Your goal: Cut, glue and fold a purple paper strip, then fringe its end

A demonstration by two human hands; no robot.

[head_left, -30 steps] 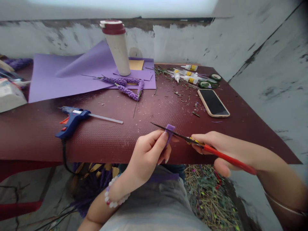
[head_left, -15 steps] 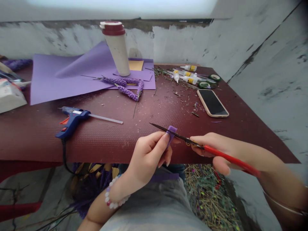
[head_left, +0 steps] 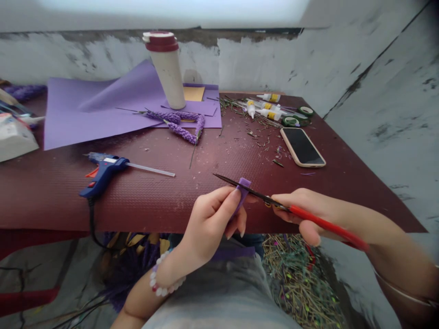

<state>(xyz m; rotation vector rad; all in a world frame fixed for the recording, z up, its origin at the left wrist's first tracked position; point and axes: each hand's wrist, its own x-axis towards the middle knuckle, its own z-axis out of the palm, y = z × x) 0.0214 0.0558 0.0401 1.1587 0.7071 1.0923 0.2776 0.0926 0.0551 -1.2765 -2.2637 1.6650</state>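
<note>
My left hand [head_left: 214, 217] pinches a narrow strip of purple paper [head_left: 244, 183] between thumb and fingers, just over the table's front edge. In my right hand [head_left: 302, 210] is a pair of scissors [head_left: 315, 219] with red handles and dark blades. The blades lie across the strip, close to my left thumb, with their tips pointing left. Whether they have cut into the paper I cannot tell. Beyond my hands, purple flower stems [head_left: 185, 130] are bent into a loop on the table.
A blue glue gun [head_left: 106, 171] with a glue stick lies left on the dark red table [head_left: 154, 205]. Purple sheets [head_left: 85, 109] sit behind it under a tall cup [head_left: 169, 73]. To the right are a phone [head_left: 303, 146], glue bottles [head_left: 269, 113] and green tape rolls [head_left: 291, 121].
The purple strip and the scissor blades have shifted very slightly. My right thumb has moved a little left and up against the handle. Everything on the table stays put.
</note>
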